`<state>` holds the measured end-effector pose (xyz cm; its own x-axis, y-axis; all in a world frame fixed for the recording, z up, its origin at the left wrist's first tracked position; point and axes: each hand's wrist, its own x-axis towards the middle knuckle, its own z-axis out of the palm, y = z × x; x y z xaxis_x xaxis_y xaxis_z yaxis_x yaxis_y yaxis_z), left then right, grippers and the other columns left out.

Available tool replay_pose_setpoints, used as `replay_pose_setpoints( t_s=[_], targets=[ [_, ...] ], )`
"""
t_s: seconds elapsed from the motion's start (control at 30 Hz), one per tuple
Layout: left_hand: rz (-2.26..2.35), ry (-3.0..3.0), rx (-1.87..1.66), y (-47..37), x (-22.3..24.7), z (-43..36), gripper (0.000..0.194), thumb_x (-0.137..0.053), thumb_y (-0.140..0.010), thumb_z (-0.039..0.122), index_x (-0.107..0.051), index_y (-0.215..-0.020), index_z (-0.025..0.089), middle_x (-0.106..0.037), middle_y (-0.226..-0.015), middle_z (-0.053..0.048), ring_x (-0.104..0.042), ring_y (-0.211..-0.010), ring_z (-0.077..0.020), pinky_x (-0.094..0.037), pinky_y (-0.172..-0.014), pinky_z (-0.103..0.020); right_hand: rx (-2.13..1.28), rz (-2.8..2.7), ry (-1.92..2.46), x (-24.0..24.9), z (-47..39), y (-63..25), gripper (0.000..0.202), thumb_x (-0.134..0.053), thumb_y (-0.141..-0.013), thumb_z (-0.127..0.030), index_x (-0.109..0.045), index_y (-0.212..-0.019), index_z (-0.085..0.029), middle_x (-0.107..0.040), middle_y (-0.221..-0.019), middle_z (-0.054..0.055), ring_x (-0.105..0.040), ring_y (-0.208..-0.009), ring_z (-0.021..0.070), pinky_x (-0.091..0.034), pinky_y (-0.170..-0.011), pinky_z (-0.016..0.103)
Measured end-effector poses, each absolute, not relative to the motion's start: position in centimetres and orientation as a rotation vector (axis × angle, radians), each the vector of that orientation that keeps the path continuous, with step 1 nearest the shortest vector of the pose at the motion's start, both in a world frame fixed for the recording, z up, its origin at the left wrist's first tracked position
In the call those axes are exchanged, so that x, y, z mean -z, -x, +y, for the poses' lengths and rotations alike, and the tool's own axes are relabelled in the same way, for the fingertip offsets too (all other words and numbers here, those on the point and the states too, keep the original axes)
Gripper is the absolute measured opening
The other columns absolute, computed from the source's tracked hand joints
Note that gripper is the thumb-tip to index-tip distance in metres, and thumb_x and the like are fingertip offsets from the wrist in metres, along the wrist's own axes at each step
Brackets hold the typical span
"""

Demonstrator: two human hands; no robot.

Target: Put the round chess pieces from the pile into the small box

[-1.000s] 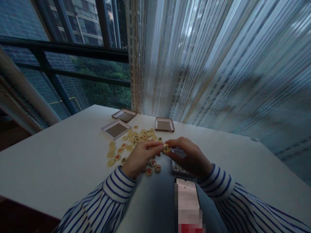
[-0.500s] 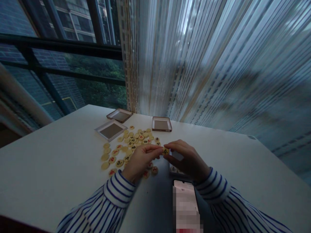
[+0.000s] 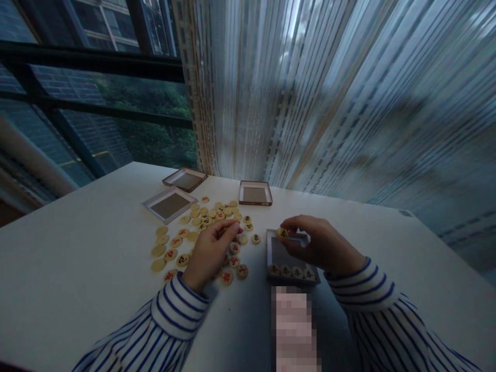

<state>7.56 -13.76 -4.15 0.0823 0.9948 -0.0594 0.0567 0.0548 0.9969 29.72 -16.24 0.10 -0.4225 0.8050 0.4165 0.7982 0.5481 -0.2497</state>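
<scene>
Between the thumb and fingers of my right hand (image 3: 320,245) is a round Chinese chess piece (image 3: 282,233) with a black character. It is held over the far left part of a shallow box (image 3: 268,258). A row of several black-marked pieces (image 3: 285,272) lies along the near side inside that box. My left hand (image 3: 209,253) hovers over the scattered pieces, thumb and fingertips pressed together; whether anything is between them is hidden. Red-marked pieces (image 3: 234,261) lie just below its fingers, and a black-marked piece (image 3: 256,238) lies to its right.
Many loose pieces (image 3: 161,239) spread over the white table (image 3: 96,248), some blank side up. Behind them lie a grey-white tray (image 3: 149,204), a brown-rimmed tray (image 3: 166,183) and another brown-rimmed tray (image 3: 241,196). A blurred-out phone (image 3: 294,325) lies before the box. A string curtain (image 3: 248,103) hangs behind.
Both hands were together at the chess piece. The right hand has carried it right, over the box; the left hand has let go and drawn back left. The view has shifted slightly.
</scene>
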Motion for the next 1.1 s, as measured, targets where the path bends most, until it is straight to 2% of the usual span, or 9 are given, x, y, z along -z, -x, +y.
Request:
replay_pose_setpoints(
  t_s=[0.13,0.27,0.47,0.73,1.1],
  targets=[
    [1.248,-1.308,-1.079,-7.4,4.6,-13.4,0.042,-0.058,-0.074,0.051,-0.063,-0.097,0.015,-0.068,-0.078,-0.004,-0.060,-0.061,-0.0146,-0.041,-0.043,-0.021,-0.020,-2.302,1.307,0.1,-16.2,-30.0,0.013,-0.058,-0.073,-0.024,-0.059,-0.085,-0.017,-0.062,-0.073,0.004,-0.057,-0.067,0.0148,-0.045,-0.064,0.027],
    [1.258,-1.503,-1.139,-7.3,4.8,-13.3,0.038,-0.056,-0.076,0.048,-0.066,-0.093,0.015,-0.070,-0.086,-0.006,-0.063,-0.078,-0.0189,-0.050,-0.067,-0.029,-0.050,-2.334,1.287,0.5,-15.9,-30.1,0.010,-0.057,-0.074,-0.022,-0.058,-0.083,-0.017,-0.062,-0.077,0.005,-0.056,-0.070,0.0149,-0.045,-0.066,0.027],
    [1.330,-1.715,-1.159,-7.3,4.6,-13.4,0.033,-0.054,-0.077,0.042,-0.068,-0.094,0.017,-0.069,-0.102,-0.007,-0.060,-0.100,-0.0225,-0.043,-0.092,-0.036,-0.185,-2.463,1.390,1.6,-15.4,-30.1,0.011,-0.057,-0.074,-0.022,-0.062,-0.083,-0.017,-0.063,-0.075,0.005,-0.056,-0.066,0.0136,-0.044,-0.063,0.025],
    [1.347,-1.725,-1.132,-7.4,4.6,-13.5,0.035,-0.053,-0.078,0.043,-0.067,-0.096,0.015,-0.068,-0.106,-0.008,-0.059,-0.104,-0.0223,-0.042,-0.094,-0.037,-0.344,-2.582,1.534,2.4,-15.4,-29.2,0.009,-0.058,-0.077,-0.023,-0.065,-0.081,-0.018,-0.066,-0.076,0.004,-0.059,-0.067,0.0141,-0.043,-0.063,0.024],
    [1.344,-1.752,-1.154,-7.3,4.6,-13.5,0.035,-0.052,-0.078,0.043,-0.068,-0.093,0.015,-0.069,-0.103,-0.008,-0.060,-0.101,-0.0224,-0.041,-0.094,-0.036,-0.311,-2.682,1.497,3.3,-15.3,-28.8,0.014,-0.054,-0.079,-0.023,-0.067,-0.083,-0.020,-0.068,-0.080,0.004,-0.059,-0.069,0.0141,-0.040,-0.061,0.023]
  ],
)
